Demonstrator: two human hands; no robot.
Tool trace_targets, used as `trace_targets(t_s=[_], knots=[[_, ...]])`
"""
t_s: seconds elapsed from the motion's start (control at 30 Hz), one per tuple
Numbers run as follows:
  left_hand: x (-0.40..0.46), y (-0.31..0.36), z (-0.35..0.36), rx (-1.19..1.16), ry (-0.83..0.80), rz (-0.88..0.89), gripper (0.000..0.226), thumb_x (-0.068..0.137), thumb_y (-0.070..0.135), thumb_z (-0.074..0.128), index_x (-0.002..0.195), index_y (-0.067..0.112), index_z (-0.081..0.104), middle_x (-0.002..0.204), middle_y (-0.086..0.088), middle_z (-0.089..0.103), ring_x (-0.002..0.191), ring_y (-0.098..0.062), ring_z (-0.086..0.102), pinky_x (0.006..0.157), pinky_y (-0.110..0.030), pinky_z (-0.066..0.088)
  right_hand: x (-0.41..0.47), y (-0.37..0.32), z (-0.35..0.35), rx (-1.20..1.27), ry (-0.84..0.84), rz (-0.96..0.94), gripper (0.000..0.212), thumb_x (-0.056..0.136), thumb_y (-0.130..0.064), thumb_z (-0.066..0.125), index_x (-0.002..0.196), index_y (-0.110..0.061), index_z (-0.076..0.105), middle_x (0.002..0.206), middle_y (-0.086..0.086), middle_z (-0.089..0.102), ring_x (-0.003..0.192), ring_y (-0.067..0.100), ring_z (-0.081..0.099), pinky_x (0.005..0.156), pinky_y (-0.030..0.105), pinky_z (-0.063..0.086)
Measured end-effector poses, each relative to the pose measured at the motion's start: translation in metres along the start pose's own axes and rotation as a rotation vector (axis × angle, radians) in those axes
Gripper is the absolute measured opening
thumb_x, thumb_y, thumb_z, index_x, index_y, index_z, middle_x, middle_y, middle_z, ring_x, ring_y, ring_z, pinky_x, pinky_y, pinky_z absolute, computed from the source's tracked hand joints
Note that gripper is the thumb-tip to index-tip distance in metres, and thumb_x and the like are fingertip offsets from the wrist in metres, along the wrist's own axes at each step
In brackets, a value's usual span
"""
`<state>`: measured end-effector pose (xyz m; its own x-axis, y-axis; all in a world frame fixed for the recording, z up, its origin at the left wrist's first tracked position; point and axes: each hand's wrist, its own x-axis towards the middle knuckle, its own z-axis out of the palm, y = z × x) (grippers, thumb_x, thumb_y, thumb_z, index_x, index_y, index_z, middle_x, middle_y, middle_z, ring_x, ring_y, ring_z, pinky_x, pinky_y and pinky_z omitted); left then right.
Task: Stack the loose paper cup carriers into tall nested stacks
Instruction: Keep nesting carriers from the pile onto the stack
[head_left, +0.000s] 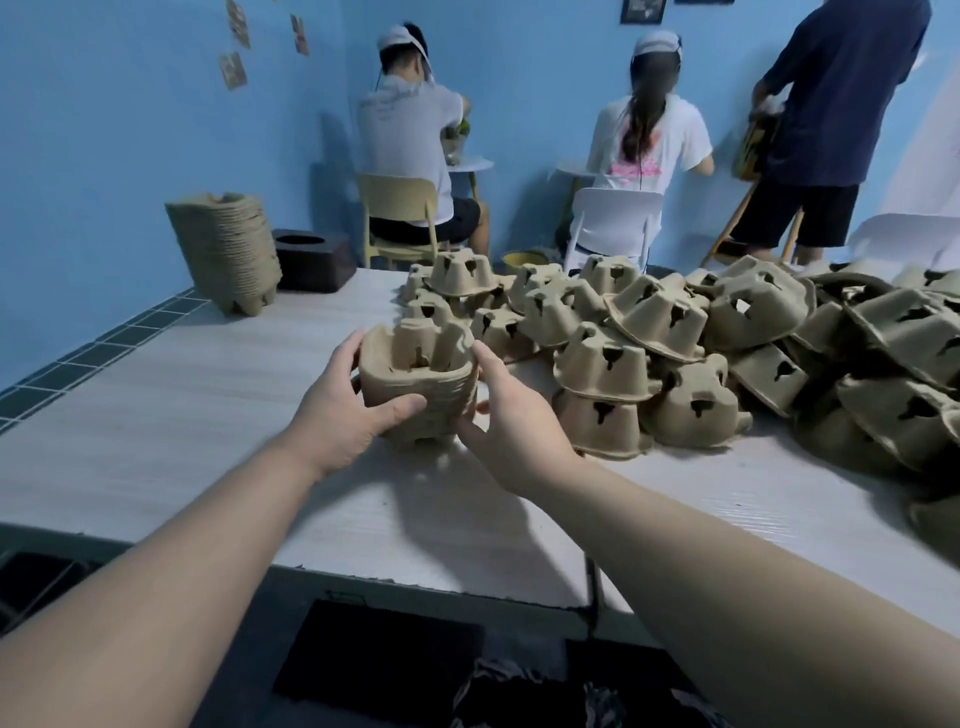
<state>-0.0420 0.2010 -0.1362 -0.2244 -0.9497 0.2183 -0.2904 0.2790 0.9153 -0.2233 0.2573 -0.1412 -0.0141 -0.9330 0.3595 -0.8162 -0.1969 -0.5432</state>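
A short nested stack of brown pulp cup carriers (415, 379) stands open side up on the pale table (182, 415), near its middle. My left hand (353, 410) grips the stack's left side, thumb across the front wall. My right hand (506, 421) holds the stack's right side, fingers curled round it. A large heap of loose cup carriers (675, 353) lies upside down just to the right and behind. A tall nested stack (226, 249) stands at the table's far left corner.
A dark box (314, 257) with a round hole sits beside the tall stack. Beyond the table two people sit on chairs facing the blue wall, and a third stands at the right. The table's near edge (415, 582) runs below my forearms.
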Motion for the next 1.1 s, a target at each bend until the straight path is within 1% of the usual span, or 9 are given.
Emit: trace_targets(t_s=[0.03,0.1,0.2,0.3,0.5,0.63,0.77,0.97,1.1], knots=[[0.001,-0.002,-0.001,0.010,0.004,-0.003,0.090,0.075,0.007,0.080,0.149,0.018,0.030,0.138,0.002,0.050,0.119,-0.010,0.052,0.086,-0.003,0.043,0.001,0.001,0.003,-0.006,0.000,-0.005,0.082,0.085,-0.026,0.062,0.151,-0.026,0.014,0.134,0.003,0.055,0.113,0.024,0.057,0.088,0.031,0.043],[0.002,-0.004,-0.003,0.037,0.008,-0.003,0.090,0.076,0.010,0.080,0.150,0.018,0.030,0.137,0.003,0.051,0.118,-0.009,0.051,0.083,-0.001,0.041,0.003,0.001,0.003,-0.014,-0.003,-0.014,0.082,0.084,-0.027,0.063,0.151,-0.026,0.015,0.136,0.002,0.053,0.113,0.024,0.057,0.089,0.032,0.044],[-0.002,0.003,-0.004,0.112,0.009,-0.004,0.096,0.076,0.020,0.082,0.153,0.020,0.025,0.139,0.007,0.045,0.125,-0.008,0.045,0.100,-0.017,0.036,0.002,0.001,-0.004,-0.057,-0.014,-0.024,0.082,0.086,-0.029,0.063,0.151,-0.028,0.013,0.142,-0.001,0.047,0.115,0.022,0.055,0.090,0.033,0.044],[-0.004,0.011,-0.002,0.289,0.047,0.028,0.103,0.072,0.039,0.085,0.153,0.022,0.025,0.151,0.001,0.037,0.136,-0.014,0.039,0.109,-0.027,0.030,-0.005,0.003,-0.017,-0.117,-0.023,-0.046,0.077,0.088,-0.033,0.060,0.150,-0.028,0.015,0.145,0.000,0.041,0.114,0.023,0.055,0.091,0.036,0.045],[-0.012,0.041,0.015,0.519,0.140,0.172,0.077,0.078,0.040,0.078,0.144,0.022,0.044,0.152,-0.001,0.037,0.141,-0.020,0.035,0.113,-0.038,0.031,-0.026,0.025,-0.057,-0.199,0.010,-0.041,0.064,0.088,-0.028,0.057,0.146,-0.026,0.030,0.143,-0.004,0.040,0.119,0.021,0.050,0.089,0.030,0.041],[-0.009,0.072,0.053,0.568,0.068,0.336,0.074,0.077,0.047,0.075,0.141,0.021,0.049,0.153,0.000,0.038,0.145,-0.019,0.026,0.117,-0.044,0.026,-0.038,0.050,-0.096,-0.236,0.095,-0.012,0.057,0.088,-0.025,0.058,0.141,-0.025,0.039,0.138,-0.004,0.045,0.118,0.020,0.049,0.086,0.029,0.039],[0.001,0.099,0.102,0.530,-0.032,0.444,0.074,0.079,0.041,0.077,0.143,0.021,0.046,0.154,0.001,0.036,0.146,-0.015,0.023,0.117,-0.031,0.017,-0.044,0.074,-0.130,-0.284,0.192,0.018,0.054,0.088,-0.025,0.059,0.139,-0.023,0.043,0.139,-0.004,0.047,0.121,0.017,0.047,0.091,0.027,0.037],[0.032,0.121,0.164,0.576,-0.161,0.472,0.081,0.078,0.047,0.075,0.147,0.022,0.039,0.153,0.000,0.035,0.143,-0.017,0.029,0.118,-0.035,0.023,-0.034,0.126,-0.180,-0.379,0.308,0.187,0.060,0.082,-0.027,0.064,0.138,-0.020,0.044,0.142,0.005,0.042,0.129,0.026,0.037,0.106,0.036,0.035],[0.059,0.127,0.193,0.613,-0.194,0.448,0.089,0.076,0.052,0.076,0.149,0.022,0.035,0.153,-0.001,0.035,0.142,-0.018,0.030,0.119,-0.038,0.023,-0.017,0.150,-0.205,-0.425,0.289,0.252,0.069,0.081,-0.032,0.065,0.142,-0.016,0.036,0.147,0.007,0.036,0.134,0.027,0.033,0.110,0.035,0.030]])
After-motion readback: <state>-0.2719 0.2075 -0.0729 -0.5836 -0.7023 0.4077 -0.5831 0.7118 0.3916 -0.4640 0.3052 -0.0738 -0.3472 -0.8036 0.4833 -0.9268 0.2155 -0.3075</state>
